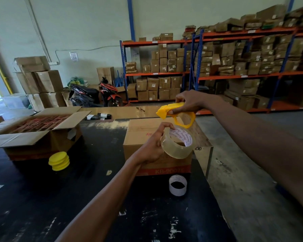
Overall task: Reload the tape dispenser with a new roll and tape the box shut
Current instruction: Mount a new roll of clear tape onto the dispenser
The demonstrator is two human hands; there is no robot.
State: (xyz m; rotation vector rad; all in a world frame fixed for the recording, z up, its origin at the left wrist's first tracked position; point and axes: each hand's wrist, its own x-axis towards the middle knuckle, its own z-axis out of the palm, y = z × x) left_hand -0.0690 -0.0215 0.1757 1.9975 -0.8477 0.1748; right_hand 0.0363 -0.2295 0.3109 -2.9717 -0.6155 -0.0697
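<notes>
My left hand (152, 145) grips a new roll of clear tape (177, 147) with a white printed core, held up over a closed brown cardboard box (140, 135) on the black table. Just above the roll, my right hand (187, 102) holds a yellow plastic tape dispenser (173, 111) whose ring hangs empty. The two are a small gap apart. An empty white tape core (177, 185) stands on the table in front of the box.
An open carton (37, 126) with reddish packs sits at the left, a stack of yellow discs (59, 160) beside it. The black table (77, 198) ends at the right onto concrete floor. Shelves of boxes and a parked scooter (94, 94) stand behind.
</notes>
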